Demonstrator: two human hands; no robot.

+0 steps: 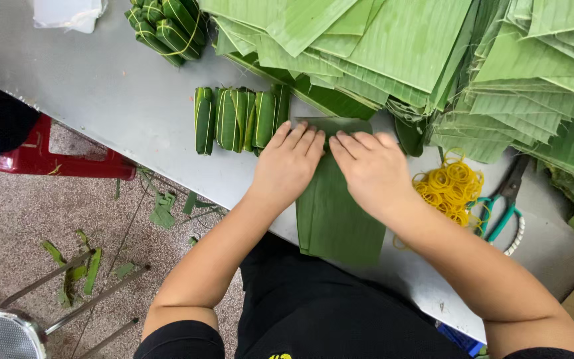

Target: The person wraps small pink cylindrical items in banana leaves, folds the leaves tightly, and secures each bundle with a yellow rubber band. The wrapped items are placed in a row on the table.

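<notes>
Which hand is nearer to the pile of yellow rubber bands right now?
Right. The right hand rests flat on the folded leaf, just beside the rubber bands. The left hand presses the same leaf on its far side, next to the wrapped bundles.

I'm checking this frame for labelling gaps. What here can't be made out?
Head view:
- Far end of the banana leaf strip: covered by the left hand and right hand.
- Scissors: blades run under the leaf stacks.
- Metal stool: cut by the frame edge.
</notes>
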